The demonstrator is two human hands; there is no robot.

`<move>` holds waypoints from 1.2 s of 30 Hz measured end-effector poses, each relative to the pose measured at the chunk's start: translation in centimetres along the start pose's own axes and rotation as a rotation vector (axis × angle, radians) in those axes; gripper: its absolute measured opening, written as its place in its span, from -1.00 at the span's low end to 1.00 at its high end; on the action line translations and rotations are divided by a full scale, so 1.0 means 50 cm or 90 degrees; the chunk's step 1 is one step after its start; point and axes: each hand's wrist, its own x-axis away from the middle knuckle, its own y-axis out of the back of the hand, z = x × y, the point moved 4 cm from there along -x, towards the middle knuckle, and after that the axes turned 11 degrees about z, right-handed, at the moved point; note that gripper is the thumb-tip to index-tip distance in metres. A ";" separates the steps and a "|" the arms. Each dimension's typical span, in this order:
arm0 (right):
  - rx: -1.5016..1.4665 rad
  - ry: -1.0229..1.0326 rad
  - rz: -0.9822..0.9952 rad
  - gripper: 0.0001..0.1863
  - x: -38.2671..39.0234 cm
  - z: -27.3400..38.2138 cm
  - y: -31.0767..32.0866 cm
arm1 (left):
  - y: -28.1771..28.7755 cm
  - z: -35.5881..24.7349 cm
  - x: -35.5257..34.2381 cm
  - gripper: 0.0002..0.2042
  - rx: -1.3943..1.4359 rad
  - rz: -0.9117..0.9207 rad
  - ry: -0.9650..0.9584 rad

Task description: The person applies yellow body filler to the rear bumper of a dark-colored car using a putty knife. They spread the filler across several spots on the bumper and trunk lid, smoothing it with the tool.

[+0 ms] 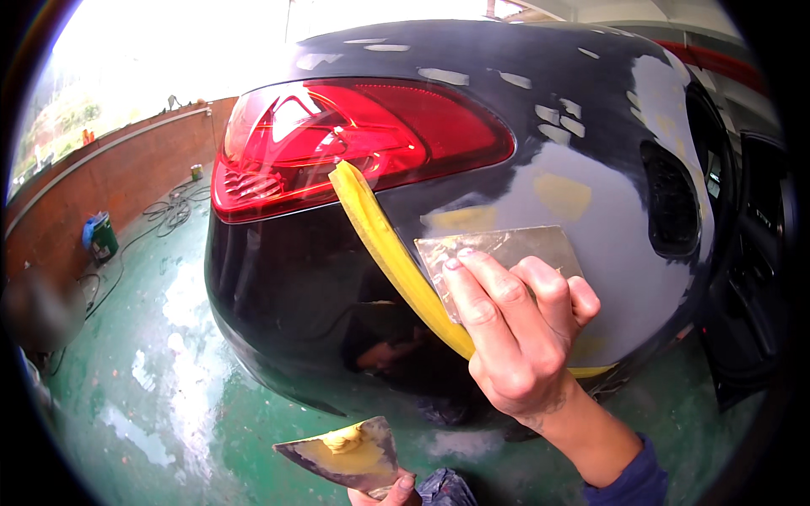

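My right hand (523, 337) grips a flat thin filler spreader (540, 246), its fingers pressing the plate against the car's rear side panel (607, 261). The panel is sanded grey, with yellowish filler patches (562, 196) above the spreader. Along the panel's edge, from the red tail light (363, 135) down behind my hand, runs a strip of yellow masking tape (384, 240). Low in the picture, my left hand (388, 496) is closed around a putty knife (342, 455), held blade up. A lump of yellow body filler (342, 438) sits on its blade; most of that hand is cut off by the lower edge.
The glossy black bumper (287, 295) bulges out left of the tape. An open dark car door (751, 270) stands at the right. On the green floor (177, 371) are a dark green bucket (103, 239) and a coiled hose or cable (175, 207), near a low reddish-brown wall (110, 181).
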 end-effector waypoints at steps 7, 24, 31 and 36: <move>0.005 -0.008 -0.007 -0.67 -0.022 -0.019 -0.011 | -0.003 -0.006 -0.004 -0.75 -0.007 -0.012 -0.002; -0.247 -0.306 0.042 -0.80 0.168 -0.042 0.183 | 0.001 0.054 0.002 -0.69 -0.051 0.000 -0.016; -0.601 -0.673 -0.098 -0.76 0.358 -0.102 0.185 | -0.059 0.063 -0.048 -0.68 -0.029 0.002 0.012; -0.728 -0.857 -0.156 -0.78 0.447 -0.103 0.204 | -0.089 0.078 -0.066 -0.68 -0.074 0.029 0.012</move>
